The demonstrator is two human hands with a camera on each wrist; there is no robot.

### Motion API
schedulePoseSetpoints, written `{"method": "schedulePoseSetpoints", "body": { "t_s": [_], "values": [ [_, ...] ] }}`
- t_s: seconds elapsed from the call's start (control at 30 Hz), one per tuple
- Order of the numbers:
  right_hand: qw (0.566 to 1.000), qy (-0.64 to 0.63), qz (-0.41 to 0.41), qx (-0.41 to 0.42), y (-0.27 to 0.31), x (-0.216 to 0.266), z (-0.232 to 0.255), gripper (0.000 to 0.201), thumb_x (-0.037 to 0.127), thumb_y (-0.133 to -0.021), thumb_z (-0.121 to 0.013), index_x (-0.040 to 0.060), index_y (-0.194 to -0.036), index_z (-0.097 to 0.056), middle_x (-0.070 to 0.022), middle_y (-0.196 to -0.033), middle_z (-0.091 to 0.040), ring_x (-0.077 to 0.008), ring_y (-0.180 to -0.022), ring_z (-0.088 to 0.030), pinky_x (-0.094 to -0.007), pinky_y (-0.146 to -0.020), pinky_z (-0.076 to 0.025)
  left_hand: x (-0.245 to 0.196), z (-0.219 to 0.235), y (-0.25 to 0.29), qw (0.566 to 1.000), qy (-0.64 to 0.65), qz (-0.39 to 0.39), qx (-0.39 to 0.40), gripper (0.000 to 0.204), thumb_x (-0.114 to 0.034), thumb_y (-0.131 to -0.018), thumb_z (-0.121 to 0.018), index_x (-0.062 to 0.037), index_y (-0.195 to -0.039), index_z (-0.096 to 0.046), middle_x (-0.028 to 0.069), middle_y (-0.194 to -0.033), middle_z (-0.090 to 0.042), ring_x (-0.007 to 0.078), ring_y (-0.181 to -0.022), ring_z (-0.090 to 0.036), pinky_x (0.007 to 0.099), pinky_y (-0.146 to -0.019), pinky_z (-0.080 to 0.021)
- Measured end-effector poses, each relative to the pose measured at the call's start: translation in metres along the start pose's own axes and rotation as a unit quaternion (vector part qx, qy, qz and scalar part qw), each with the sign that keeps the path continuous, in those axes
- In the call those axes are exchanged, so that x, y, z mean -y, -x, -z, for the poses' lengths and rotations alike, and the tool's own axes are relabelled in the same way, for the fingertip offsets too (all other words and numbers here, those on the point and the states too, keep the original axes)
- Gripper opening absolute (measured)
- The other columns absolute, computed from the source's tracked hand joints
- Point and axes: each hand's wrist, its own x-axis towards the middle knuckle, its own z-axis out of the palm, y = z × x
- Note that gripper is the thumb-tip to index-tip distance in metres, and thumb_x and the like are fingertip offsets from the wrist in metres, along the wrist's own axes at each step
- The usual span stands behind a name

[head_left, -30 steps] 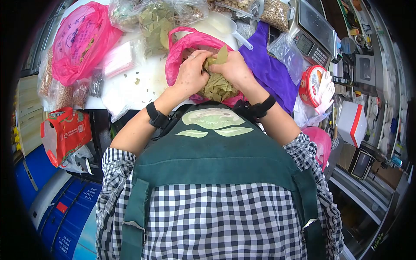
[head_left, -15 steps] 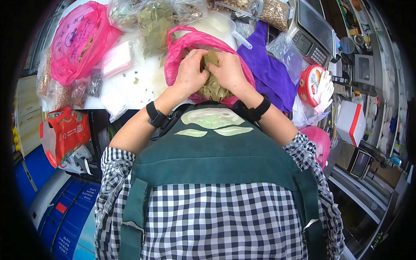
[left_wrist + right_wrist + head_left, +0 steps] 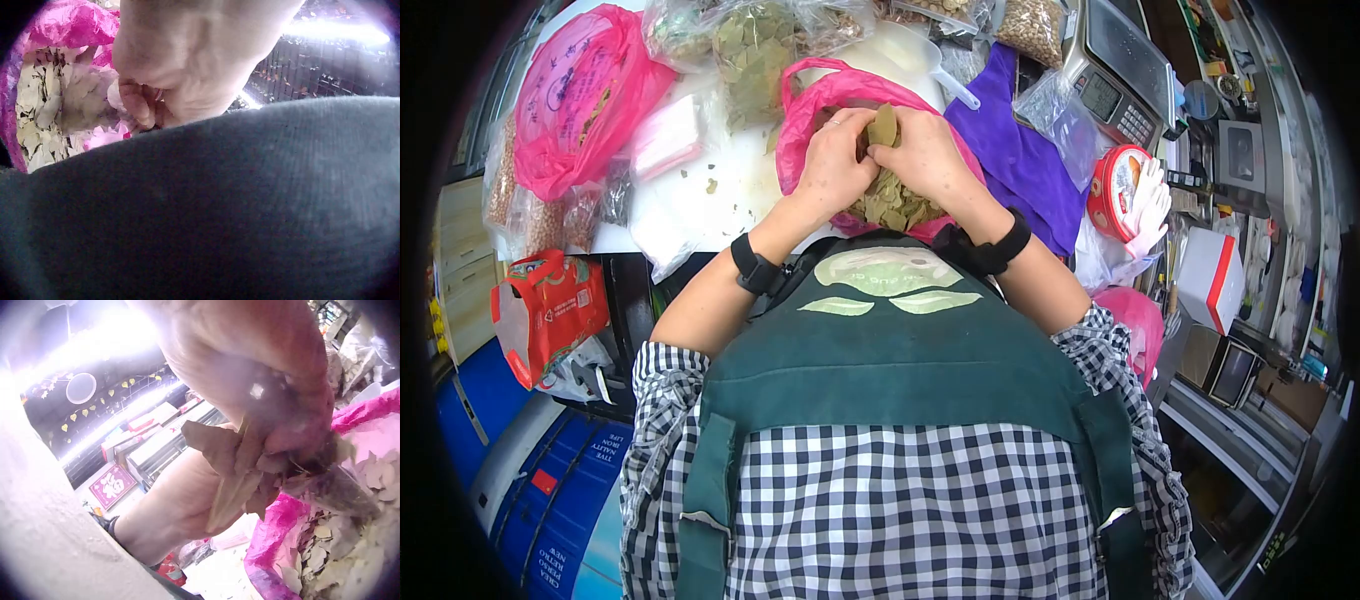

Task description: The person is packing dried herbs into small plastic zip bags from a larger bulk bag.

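Dried leaves (image 3: 890,205) fill an upright pink plastic bag (image 3: 800,112) at the table's front edge. My left hand (image 3: 838,160) and right hand (image 3: 922,155) meet over the bag's mouth. A flat leaf (image 3: 885,125) rises between them, pinched by the right thumb and fingers. In the right wrist view, several leaves (image 3: 228,456) stick out of the right hand (image 3: 275,381). The left hand (image 3: 187,62) has its fingers curled at the leaves, its grip partly hidden in every view. Loose leaves (image 3: 40,109) lie in the bag beside it.
Another pink bag (image 3: 575,100) lies at the left, near a stack of pale bags (image 3: 668,135). Behind are clear bags of dried goods (image 3: 755,60) and a white scoop (image 3: 955,90). Purple cloth (image 3: 1030,150), a scale (image 3: 1110,100) and a red tin (image 3: 1112,195) stand right.
The right hand has shifted slightly left toward the left hand. The leaf between the hands has changed its angle and now stands more upright than half a second ago.
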Motion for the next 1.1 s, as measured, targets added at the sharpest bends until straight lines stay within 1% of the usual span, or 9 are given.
{"method": "schedulePoseSetpoints", "body": {
  "t_s": [0.07,0.2,0.27,0.37,0.43,0.5,0.77,0.97,1.1],
  "values": [
    [0.999,-0.005,-0.031,-0.036,0.003,0.003,0.003,0.017,0.008,-0.073,-0.068,-0.0004,-0.088,-0.07,-0.0231,-0.084,-0.067,-0.0389,-0.081,-0.067,-0.0457,-0.074,-0.054,-0.009,0.004,-0.003,0.999,0.02,0.029,0.029,0.041,0.0,-0.072,-0.064,0.0001,-0.113,-0.061,0.0196,-0.113,-0.063,0.0376,-0.105,-0.061,0.0414,-0.09,-0.05],
    [0.997,0.058,0.04,-0.001,-0.002,-0.003,-0.004,0.02,0.008,-0.073,-0.068,0.001,-0.092,-0.07,-0.0219,-0.085,-0.068,-0.039,-0.081,-0.067,-0.0452,-0.073,-0.054,-0.009,-0.002,0.001,0.999,0.029,0.007,0.038,0.041,-0.001,-0.071,-0.064,0.0002,-0.113,-0.061,0.0192,-0.11,-0.063,0.0375,-0.102,-0.062,0.0417,-0.087,-0.05],
    [0.994,0.103,0.044,0.005,-0.003,-0.008,-0.013,0.021,0.008,-0.073,-0.068,0.0011,-0.093,-0.071,-0.0214,-0.086,-0.069,-0.0391,-0.081,-0.067,-0.045,-0.073,-0.054,-0.004,-0.006,0.002,1.0,0.001,-0.02,-0.002,0.043,0.001,-0.073,-0.066,-0.0011,-0.116,-0.061,0.0131,-0.109,-0.063,0.0265,-0.088,-0.064,0.0325,-0.075,-0.051],
    [0.991,0.132,0.03,0.01,-0.002,-0.002,-0.01,0.023,0.01,-0.073,-0.07,0.0015,-0.094,-0.071,-0.0208,-0.086,-0.069,-0.0387,-0.08,-0.067,-0.0431,-0.073,-0.055,0.002,-0.004,0.003,1.0,0.009,0.018,0.022,0.043,0.0,-0.073,-0.066,-0.0013,-0.116,-0.062,0.013,-0.11,-0.063,0.0262,-0.089,-0.064,0.0325,-0.076,-0.051],
    [0.997,-0.067,-0.035,-0.019,0.004,0.006,0.007,0.026,0.011,-0.071,-0.072,0.0025,-0.096,-0.072,-0.0201,-0.087,-0.07,-0.0379,-0.079,-0.068,-0.0408,-0.073,-0.055,-0.008,0.008,-0.003,0.998,0.024,0.047,0.039,0.042,-0.001,-0.072,-0.065,-0.0013,-0.114,-0.062,0.0159,-0.11,-0.063,0.0317,-0.095,-0.063,0.0372,-0.082,-0.051],
    [0.992,-0.096,-0.061,-0.058,0.007,0.006,0.007,0.028,0.012,-0.07,-0.074,0.0037,-0.096,-0.072,-0.0191,-0.087,-0.07,-0.0367,-0.078,-0.068,-0.0388,-0.073,-0.055,-0.009,0.012,-0.003,0.995,0.04,0.075,0.058,0.041,-0.001,-0.07,-0.064,-0.0014,-0.112,-0.062,0.0189,-0.11,-0.063,0.0372,-0.102,-0.062,0.042,-0.087,-0.05],
    [0.989,0.125,0.061,-0.043,-0.003,-0.004,-0.015,0.02,0.01,-0.073,-0.07,0.0024,-0.092,-0.072,-0.0201,-0.08,-0.068,-0.0374,-0.073,-0.067,-0.0421,-0.07,-0.055,-0.003,-0.003,-0.001,1.0,0.02,-0.007,0.012,0.044,-0.002,-0.071,-0.064,-0.0023,-0.115,-0.063,0.0176,-0.112,-0.063,0.0348,-0.102,-0.062,0.0406,-0.087,-0.051],
    [0.995,-0.021,0.025,-0.099,0.007,0.017,0.012,0.017,0.009,-0.075,-0.069,0.0028,-0.091,-0.072,-0.0188,-0.08,-0.068,-0.0352,-0.07,-0.068,-0.041,-0.067,-0.055,-0.009,0.015,-0.004,0.996,0.054,0.057,0.039,0.042,-0.003,-0.072,-0.065,-0.0035,-0.114,-0.064,0.0171,-0.108,-0.063,0.0321,-0.096,-0.063,0.0387,-0.083,-0.051],
    [0.982,0.074,0.146,-0.096,0.002,0.005,-0.004,0.018,0.004,-0.073,-0.065,0.004,-0.089,-0.073,-0.0174,-0.076,-0.067,-0.0345,-0.068,-0.067,-0.0433,-0.065,-0.055,-0.011,0.006,-0.001,0.996,0.076,0.044,0.022,0.044,-0.003,-0.07,-0.065,-0.0025,-0.114,-0.064,0.0171,-0.108,-0.063,0.0323,-0.095,-0.064,0.038,-0.082,-0.051]
  ]
}}
